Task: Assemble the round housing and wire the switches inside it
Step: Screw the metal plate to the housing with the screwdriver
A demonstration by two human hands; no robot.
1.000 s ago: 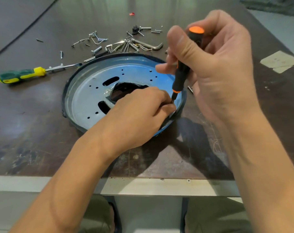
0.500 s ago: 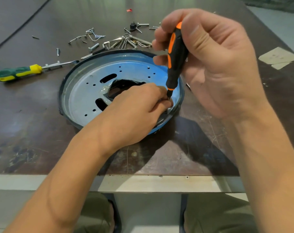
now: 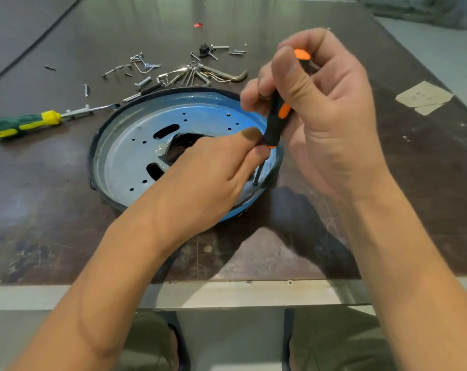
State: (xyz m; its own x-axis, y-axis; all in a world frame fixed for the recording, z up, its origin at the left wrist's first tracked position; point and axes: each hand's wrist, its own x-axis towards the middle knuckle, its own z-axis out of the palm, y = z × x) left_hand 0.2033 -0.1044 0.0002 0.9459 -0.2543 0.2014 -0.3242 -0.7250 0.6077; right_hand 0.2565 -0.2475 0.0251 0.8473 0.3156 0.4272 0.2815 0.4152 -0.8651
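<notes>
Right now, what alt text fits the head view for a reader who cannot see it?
A right hand holds an orange-and-black screwdriver nearly upright, tip down at the right edge of a round metal housing, while the left hand rests its fingertips at the shaft. A green-and-yellow screwdriver and loose screws lie on the table beyond.

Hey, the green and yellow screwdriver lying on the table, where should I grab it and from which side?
Grip the green and yellow screwdriver by its thick handle, coming from above: it lies flat, handle leftmost, thin shaft pointing toward the round housing.
</notes>
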